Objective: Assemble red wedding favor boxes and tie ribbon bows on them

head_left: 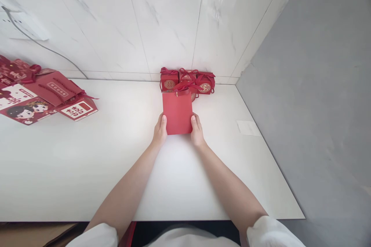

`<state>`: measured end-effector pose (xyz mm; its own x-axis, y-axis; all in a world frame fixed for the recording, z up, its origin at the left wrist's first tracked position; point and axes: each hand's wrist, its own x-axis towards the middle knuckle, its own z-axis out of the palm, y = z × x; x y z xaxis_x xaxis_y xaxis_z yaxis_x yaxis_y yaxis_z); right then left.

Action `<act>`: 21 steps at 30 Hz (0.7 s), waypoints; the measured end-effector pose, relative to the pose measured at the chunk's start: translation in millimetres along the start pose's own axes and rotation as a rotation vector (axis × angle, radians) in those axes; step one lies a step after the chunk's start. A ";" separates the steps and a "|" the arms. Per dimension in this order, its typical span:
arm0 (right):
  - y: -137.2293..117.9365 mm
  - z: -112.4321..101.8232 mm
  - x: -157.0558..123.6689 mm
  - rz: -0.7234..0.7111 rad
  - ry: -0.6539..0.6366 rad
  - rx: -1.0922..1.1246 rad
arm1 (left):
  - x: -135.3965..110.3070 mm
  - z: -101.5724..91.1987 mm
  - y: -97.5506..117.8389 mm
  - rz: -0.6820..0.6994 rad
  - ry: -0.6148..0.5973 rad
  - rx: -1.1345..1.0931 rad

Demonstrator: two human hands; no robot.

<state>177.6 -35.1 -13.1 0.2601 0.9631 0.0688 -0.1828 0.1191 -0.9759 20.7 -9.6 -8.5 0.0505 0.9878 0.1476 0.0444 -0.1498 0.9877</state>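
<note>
A flat red paper gift bag (177,112) with a ribbon handle at its far end is held over the white table (87,162). My left hand (160,130) grips its near left corner, thumb on top. My right hand (197,130) grips the near right corner the same way. Both hands are closed on the bag. Just beyond it, against the wall, stand three small red gift boxes (188,80) with ribbon bows and gold emblems.
A pile of flattened red bags and boxes (43,96) with cartoon figures lies at the table's far left. A cable (43,46) runs along the marble wall. A small white paper slip (248,127) lies near the right edge. A grey wall bounds the right.
</note>
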 end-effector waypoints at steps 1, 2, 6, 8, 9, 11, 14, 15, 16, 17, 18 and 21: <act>0.5 -0.4 0.0 -0.002 -0.001 -0.005 | 0.3 -0.1 -1.2 0.001 0.003 0.005; 1.0 -0.9 0.1 -0.004 -0.001 -0.010 | 0.6 -0.2 -2.3 0.003 0.004 0.008; 2.8 -1.6 0.7 -0.006 -0.003 -0.015 | 0.7 -0.6 -3.0 0.004 -0.004 0.005; 2.7 -1.4 0.7 -0.005 0.001 -0.011 | 0.1 -0.6 -1.4 -0.011 -0.005 0.001; 2.4 -1.2 0.5 -0.004 0.003 -0.009 | -0.2 -0.5 -0.6 -0.019 -0.005 -0.002; 1.3 -0.8 0.2 -0.001 0.005 -0.007 | -0.6 -0.5 0.5 -0.035 -0.004 -0.005; 0.2 -0.6 -0.3 0.001 0.005 -0.012 | -0.3 -0.7 0.0 -0.061 0.014 0.002; 0.1 -0.6 -0.3 -0.001 0.006 -0.016 | 0.0 -0.9 -0.6 -0.069 0.020 0.006; 0.2 -0.6 -0.3 -0.003 0.007 -0.019 | 0.4 -1.1 -1.3 -0.073 0.025 0.009; 0.4 -0.7 -0.2 -0.004 0.009 -0.023 | 0.8 -1.3 -1.9 -0.074 0.027 0.009; 0.7 -0.7 0.0 -0.006 0.011 -0.026 | 1.1 -1.5 -2.5 -0.073 0.030 0.010; 0.4 -0.4 0.2 -0.007 0.011 -0.028 | 1.4 -1.3 -2.8 -0.057 0.028 0.013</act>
<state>178.0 -35.0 -13.6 0.2717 0.9596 0.0737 -0.1540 0.1189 -0.9809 19.4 -7.7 -11.0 0.0201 0.9955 0.0929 0.0591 -0.0940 0.9938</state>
